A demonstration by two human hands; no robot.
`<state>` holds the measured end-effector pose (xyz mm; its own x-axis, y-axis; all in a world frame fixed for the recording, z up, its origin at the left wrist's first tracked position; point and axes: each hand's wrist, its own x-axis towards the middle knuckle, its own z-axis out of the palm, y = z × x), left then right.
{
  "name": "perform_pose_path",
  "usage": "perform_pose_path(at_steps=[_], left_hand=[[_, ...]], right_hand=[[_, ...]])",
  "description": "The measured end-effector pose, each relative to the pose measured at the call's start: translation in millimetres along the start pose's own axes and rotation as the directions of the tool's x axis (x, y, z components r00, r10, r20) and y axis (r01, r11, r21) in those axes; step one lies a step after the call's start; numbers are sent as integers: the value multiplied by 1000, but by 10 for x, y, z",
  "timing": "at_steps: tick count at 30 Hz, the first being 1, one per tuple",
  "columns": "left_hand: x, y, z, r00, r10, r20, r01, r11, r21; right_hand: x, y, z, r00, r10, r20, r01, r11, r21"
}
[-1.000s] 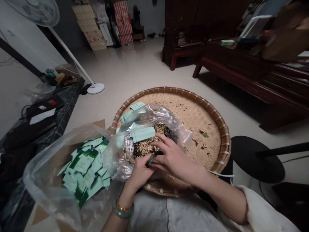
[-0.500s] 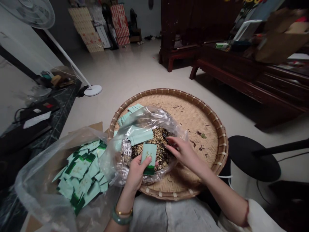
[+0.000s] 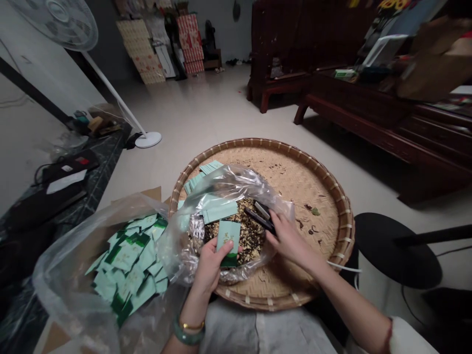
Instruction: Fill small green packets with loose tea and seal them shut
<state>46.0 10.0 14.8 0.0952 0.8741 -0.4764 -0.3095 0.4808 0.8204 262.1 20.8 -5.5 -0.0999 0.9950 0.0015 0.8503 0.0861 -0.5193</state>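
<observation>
My left hand (image 3: 212, 260) pinches a light green tea sachet (image 3: 228, 236) with a dark green lower band and gold print, thumb on its front. Closed on a black hand-held bag sealer (image 3: 260, 220), my right hand (image 3: 287, 236) is just right of the sachet; the tool's two jaws stand apart and point to the upper left. Beneath both hands, a clear plastic bag (image 3: 243, 178) lies open around a loose dried mix (image 3: 250, 241) of dark leaves and pale bits. A stack of flat green sachets (image 3: 220, 211) rests on the mix.
A round woven bamboo tray (image 3: 302, 182) bears the bag, more sachets (image 3: 193, 182) and leaf scraps. To its left, a big plastic bag (image 3: 62, 265) holds many sachets. A white fan stand (image 3: 148, 139), a black round base (image 3: 398, 250) and a dark wooden bench (image 3: 354, 113) stand around.
My right hand has turned, so the black sealer with its parted jaws now shows plainly. The sachet in my left hand stays nearly in place. The whole view has shifted slightly.
</observation>
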Motion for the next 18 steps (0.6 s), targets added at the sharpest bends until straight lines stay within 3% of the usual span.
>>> perform_pose_path(at_steps=[6,9,14,15,18], left_hand=[[16,-39,-19,1000,-10,21,9,1000,27],[8,-34,-5,999,-22,33,21,999,41],[3,-33,-28,1000,-11,26,11,1000,15],[4,-38,-39,1000,-8,25,8,1000,11],[13,-56,-67,1000,3,24,-3,1000,21]], right_hand=[[-19,-103,-332,995,-18,94,-27,891,452],[-30,-225,-377,985,-68,160,-29,845,534],[67,-266,-313,953,35,302,-199,822,534],[85,-255,-292,960,45,275,-182,849,495],[99,-228,-251,1000,13,21,-19,946,322]])
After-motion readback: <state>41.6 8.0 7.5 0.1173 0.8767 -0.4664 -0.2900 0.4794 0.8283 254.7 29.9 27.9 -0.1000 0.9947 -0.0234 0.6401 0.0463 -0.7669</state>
